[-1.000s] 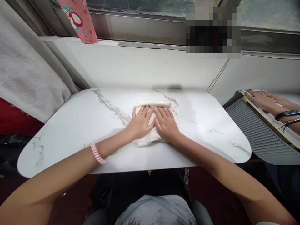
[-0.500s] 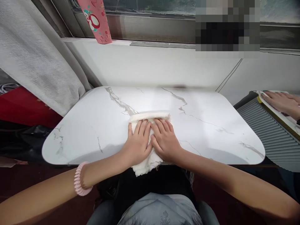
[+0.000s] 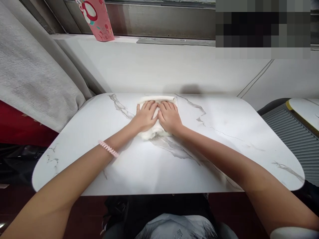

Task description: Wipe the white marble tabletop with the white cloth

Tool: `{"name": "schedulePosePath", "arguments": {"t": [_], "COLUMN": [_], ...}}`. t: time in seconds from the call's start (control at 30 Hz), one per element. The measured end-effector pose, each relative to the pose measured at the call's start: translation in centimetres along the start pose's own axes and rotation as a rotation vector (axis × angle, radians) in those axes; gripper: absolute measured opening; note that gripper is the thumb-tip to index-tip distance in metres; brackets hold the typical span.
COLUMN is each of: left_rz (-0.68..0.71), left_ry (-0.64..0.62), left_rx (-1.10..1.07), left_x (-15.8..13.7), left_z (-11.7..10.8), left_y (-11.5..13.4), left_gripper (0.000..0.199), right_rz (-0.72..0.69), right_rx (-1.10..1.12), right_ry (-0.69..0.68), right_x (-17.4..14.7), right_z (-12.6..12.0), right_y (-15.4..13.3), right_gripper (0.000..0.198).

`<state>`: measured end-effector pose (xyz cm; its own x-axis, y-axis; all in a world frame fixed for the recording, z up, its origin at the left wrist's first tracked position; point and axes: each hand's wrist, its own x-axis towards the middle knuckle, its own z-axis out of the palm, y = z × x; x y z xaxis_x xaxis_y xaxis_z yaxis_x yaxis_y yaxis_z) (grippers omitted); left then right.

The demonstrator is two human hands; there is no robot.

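A white cloth (image 3: 150,133) lies bunched on the white marble-patterned table (image 3: 99,132), close to the table's far edge. My left hand (image 3: 146,117) presses flat on the cloth's left part, fingers stretched forward. Beside it, my right hand (image 3: 170,117) lies flat on the right part, with the two thumbs near each other. A rolled fold of cloth shows just beyond the fingertips. Both palms hide the middle of the cloth. A pink coiled band (image 3: 109,148) circles my left wrist.
A white wall (image 3: 149,66) stands behind the table, under a window ledge with a pink patterned strip (image 3: 102,23) hanging over it. A grey curtain (image 3: 37,66) hangs at left. To the right are a ridged grey panel (image 3: 286,132) and another white tabletop (image 3: 306,109).
Both my hands have pushed the cloth forward, from near the table's front edge to near its far edge. Another person's hand at the right has left the view.
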<state>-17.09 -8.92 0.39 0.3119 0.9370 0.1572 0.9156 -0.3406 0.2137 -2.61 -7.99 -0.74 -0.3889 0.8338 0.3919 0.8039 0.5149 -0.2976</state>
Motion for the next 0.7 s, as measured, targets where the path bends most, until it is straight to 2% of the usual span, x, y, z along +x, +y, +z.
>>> {"name": "schedulePosePath", "arguments": {"t": [0.17,0.3,0.47,0.7], "left_rz": [0.029,0.066,0.099,0.051], "left_ry": [0.043,0.070,0.084,0.110], "left_rx": [-0.007,-0.002,-0.012,-0.043], "left_x": [5.0,7.3,8.3,7.9], "left_z": [0.6,0.8,1.0,1.3], "left_y": [-3.5,-5.4,-6.5,-6.5], "left_gripper": [0.044,0.041,0.043,0.047], "right_rz": [0.042,0.050,0.082,0.053], "right_rx": [0.009,0.030,0.004,-0.032], "right_ry": [0.009,0.041,0.037,0.026], "right_x": [5.0,7.2,8.3,7.6], "right_z": [1.7,2.8,3.1,3.0], "right_y": [1.5,2.2,2.4,2.2], "right_gripper": [0.035,0.033,0.033,0.038]}}
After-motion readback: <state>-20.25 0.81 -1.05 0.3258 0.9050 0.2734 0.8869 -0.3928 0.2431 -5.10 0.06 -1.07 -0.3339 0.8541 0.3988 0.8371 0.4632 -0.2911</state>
